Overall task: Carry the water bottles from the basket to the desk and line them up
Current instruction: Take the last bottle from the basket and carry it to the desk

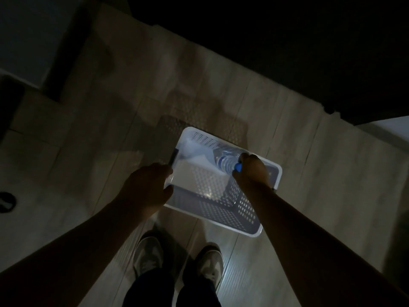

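Basket (pixel 205 209) on floor, dim light; water bottle (pixel 225 161) inside, tilted, gripped at blue cap (pixel 238 167) by R hand (pixel 252 171), fingers curled round neck. L hand (pixel 146 187) at basket rim, grip can't be told. Bottle judged heavy if full, slick, thin-walled; neck hold advised.

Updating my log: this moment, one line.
right hand: grips clear blue-capped plastic water bottle | left hand: at white perforated plastic basket rim, grip unclear

One wide-angle camera worn on the head looks almost straight down from standing height at the tiled floor (pixel 99 129). It is near enough that the basket (pixel 210 209) sits just off centre toward 5 o'clock, with the person's shoes (pixel 148 255) at 6 o'clock.
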Demonstrator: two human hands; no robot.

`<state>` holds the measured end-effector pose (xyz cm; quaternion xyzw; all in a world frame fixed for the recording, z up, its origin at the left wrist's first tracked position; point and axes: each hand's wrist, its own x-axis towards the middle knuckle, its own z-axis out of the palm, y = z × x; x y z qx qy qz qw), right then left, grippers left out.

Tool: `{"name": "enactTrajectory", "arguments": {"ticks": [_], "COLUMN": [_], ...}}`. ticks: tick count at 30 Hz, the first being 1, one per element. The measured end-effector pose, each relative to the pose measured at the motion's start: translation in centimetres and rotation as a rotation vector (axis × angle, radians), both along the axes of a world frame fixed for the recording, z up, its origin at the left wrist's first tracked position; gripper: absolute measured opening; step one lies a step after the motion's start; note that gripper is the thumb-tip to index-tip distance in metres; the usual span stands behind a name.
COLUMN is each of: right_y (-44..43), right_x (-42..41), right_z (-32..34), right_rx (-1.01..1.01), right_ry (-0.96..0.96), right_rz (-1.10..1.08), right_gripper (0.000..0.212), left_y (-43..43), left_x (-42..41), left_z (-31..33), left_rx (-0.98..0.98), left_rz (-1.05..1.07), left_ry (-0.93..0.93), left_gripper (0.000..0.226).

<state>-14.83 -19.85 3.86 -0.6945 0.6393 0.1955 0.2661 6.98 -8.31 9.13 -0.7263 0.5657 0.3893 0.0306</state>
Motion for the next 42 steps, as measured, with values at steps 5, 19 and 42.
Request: {"name": "enactTrajectory", "arguments": {"ticks": [5, 19, 42], "right_y": [0.6, 3.7, 11.6], "right_x": [-0.2, 0.5, 4.3], "right_z": [2.1, 26.1, 72.1], "right_rx": [0.019, -0.084, -0.181], "right_ry": [-0.022, -0.15, -0.76], "right_rz": [-0.038, -0.062, 0.586], "right_gripper": [0.039, 0.045, 0.038], "left_y": [-0.1, 1.6, 17.9], "left_x": [0.3, -0.8, -6.6], "left_z": [1.8, 22.8, 62.5], "left_rx": [-0.007, -0.089, -0.446], "left_rz": [0.003, 0.066, 0.924], "left_ry": [0.01, 0.067, -0.088], "left_gripper": [0.038, 0.037, 0.027]}}
